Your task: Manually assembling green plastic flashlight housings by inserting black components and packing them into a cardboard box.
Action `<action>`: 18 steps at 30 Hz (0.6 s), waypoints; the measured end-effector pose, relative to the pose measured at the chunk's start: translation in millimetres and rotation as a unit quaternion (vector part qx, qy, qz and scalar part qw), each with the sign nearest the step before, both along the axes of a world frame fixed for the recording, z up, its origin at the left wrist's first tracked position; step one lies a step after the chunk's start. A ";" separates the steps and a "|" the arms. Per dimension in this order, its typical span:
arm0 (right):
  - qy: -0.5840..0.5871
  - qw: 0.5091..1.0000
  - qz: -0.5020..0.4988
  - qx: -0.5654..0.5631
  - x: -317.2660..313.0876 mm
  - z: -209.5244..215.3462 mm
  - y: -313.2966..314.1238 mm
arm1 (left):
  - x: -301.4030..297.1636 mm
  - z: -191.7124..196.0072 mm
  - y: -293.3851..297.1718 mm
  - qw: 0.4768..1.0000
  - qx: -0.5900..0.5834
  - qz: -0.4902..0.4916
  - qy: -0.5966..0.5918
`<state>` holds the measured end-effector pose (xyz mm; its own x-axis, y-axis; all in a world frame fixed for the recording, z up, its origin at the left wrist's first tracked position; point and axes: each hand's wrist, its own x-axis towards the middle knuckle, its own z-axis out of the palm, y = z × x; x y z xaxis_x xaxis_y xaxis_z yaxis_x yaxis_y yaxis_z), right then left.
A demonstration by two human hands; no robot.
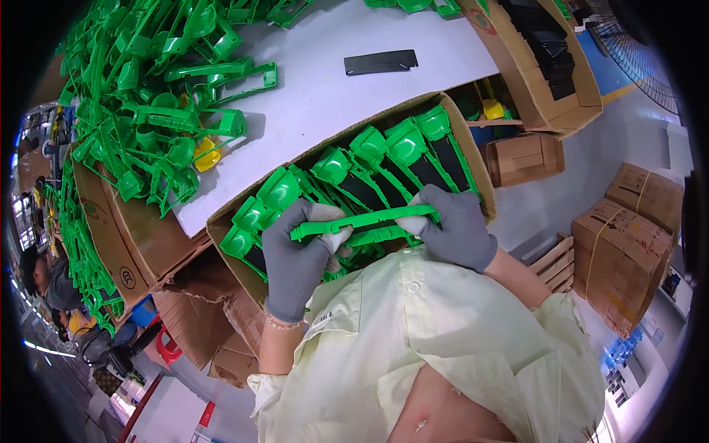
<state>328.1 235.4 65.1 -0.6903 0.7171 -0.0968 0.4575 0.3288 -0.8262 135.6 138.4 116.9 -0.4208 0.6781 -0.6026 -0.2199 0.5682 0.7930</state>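
A long green plastic part [362, 221] is held level in front of my chest, seen along its edge. My left hand [301, 247], in a grey glove, pinches its left end between fingers and thumb. The grey-gloved right hand [452, 227] grips the opposite end. Just beyond and below both hands is an open cardboard box [471, 144], where several green parts with rounded cups [405, 145] stand in a row. Black panels [422, 163] show within some of them. The hands partly hide the box's near side.
On the white table [310, 96], a large heap of green parts [148, 96] lies at the left beside a flat black strip [380, 62]. Another box [550, 103] of black strips stands far right. Strapped cartons [617, 247] are stacked at the right, below a fan [635, 63].
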 end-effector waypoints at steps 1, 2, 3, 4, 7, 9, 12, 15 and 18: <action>0.002 1.000 -0.006 -0.012 0.4 -0.8 -0.2 | -1.0 2.4 2.5 1.000 -0.006 -0.011 0.005; 0.002 1.000 -0.008 -0.011 1.5 -2.5 -1.6 | -1.5 3.8 3.5 1.000 -0.012 -0.023 0.010; 0.010 1.000 -0.016 -0.015 2.5 -4.9 -2.7 | -1.1 4.1 3.8 1.000 -0.012 -0.024 0.009; 0.019 0.999 -0.024 -0.018 3.2 -6.2 -2.8 | -0.6 4.3 3.9 0.999 -0.005 -0.030 0.016; 0.024 0.999 -0.030 -0.037 3.5 -6.4 -1.0 | 1.4 2.5 4.2 0.999 0.009 -0.032 0.023; 0.001 0.999 -0.007 -0.038 4.3 -6.7 3.8 | -1.8 2.8 8.2 0.999 0.018 -0.028 0.025; -0.011 0.996 0.050 -0.069 -5.7 14.8 35.2 | -26.7 13.7 19.1 0.997 -0.015 -0.073 0.001; -0.004 0.998 0.069 0.015 -35.6 31.6 90.0 | -61.0 9.3 28.8 0.959 -0.037 -0.264 0.096; -0.049 0.976 0.069 0.199 -74.4 3.5 134.8 | -56.3 -11.1 40.8 0.822 0.094 -0.394 0.400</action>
<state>253.7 370.2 68.6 -0.7846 0.6119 0.1005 0.4561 0.6792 -0.5751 79.3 179.2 105.8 -0.0174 0.9796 -0.2003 0.7922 0.1357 0.5950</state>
